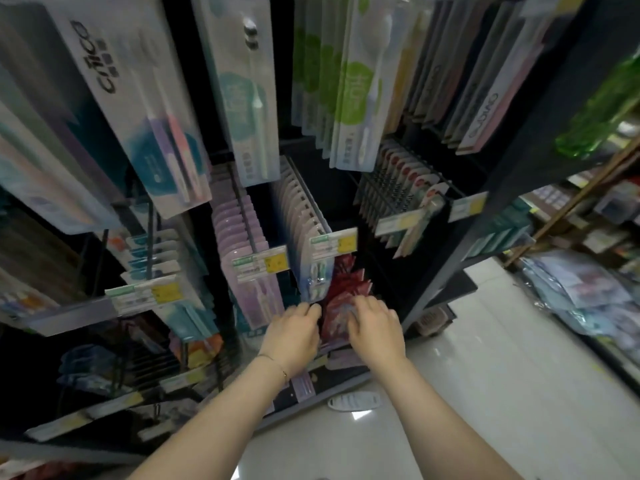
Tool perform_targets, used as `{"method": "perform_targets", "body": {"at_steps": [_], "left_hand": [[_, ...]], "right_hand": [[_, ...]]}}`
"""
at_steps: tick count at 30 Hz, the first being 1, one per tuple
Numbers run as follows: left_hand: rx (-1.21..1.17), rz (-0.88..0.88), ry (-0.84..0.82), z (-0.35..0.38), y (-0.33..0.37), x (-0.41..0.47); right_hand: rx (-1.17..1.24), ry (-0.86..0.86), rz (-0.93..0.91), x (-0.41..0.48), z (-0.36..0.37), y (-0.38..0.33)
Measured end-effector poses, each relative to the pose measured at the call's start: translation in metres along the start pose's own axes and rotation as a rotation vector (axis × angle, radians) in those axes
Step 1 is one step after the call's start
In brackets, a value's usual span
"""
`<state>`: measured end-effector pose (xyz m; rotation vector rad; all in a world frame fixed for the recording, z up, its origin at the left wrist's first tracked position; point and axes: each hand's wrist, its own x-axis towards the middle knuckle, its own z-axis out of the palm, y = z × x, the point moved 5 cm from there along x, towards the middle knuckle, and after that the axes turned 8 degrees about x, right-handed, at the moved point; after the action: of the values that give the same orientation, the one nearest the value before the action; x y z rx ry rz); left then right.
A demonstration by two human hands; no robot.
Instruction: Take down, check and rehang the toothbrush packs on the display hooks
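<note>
High up on the left hang big grey packs (114, 109) with toothbrushes in them. Lower down sits a price tag (145, 294) with a yellow patch. Next comes a long row of purple packs (242, 237) on a hook, then a row of white packs (304, 216).

Under the white row is the left hand (294, 329). Its fingers are bent, and they meet the left edge of the red packs (341, 317). The picture is too fuzzy there to tell if this hand is pinching a pack or only touching it.

The red packs hang low in the rack, right between the two hands. The right hand (377, 325) has its fingers curled onto the right side of the front red pack, so it is holding it.

To the right are the pale floor (485, 375) and, up high, a green bottle (599, 109).

I think this is the taking-down step for the red packs. Next, the front pack needs to slide straight along its hook and off the tip. The hook is hidden, so the pull should be slow, so the hole does not tear.
</note>
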<state>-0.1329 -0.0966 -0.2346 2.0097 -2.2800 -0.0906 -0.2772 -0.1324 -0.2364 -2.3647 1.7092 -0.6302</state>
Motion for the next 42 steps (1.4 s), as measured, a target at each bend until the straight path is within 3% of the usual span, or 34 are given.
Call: {"method": "perform_targets", "body": {"at_steps": [14,22,31,42], "left_hand": [[0.070,0.330,-0.170,0.067,0.043,0.029],[0.096,0.478,-0.158,0.146,0.063,0.035],[0.054,0.468,-0.357,0.290,0.085,0.028],[0.147,0.477,-0.457,0.504,0.074,0.021]], "right_hand": [[-0.041,0.034,0.281,-0.030,0.027,0.067],[-0.082,0.073,0.338,-0.069,0.074,0.118],[-0.143,0.064,0.312,-0.115,0.174,0.198],[-0.150,-0.051,0.379,-0.173,0.363,0.307]]}}
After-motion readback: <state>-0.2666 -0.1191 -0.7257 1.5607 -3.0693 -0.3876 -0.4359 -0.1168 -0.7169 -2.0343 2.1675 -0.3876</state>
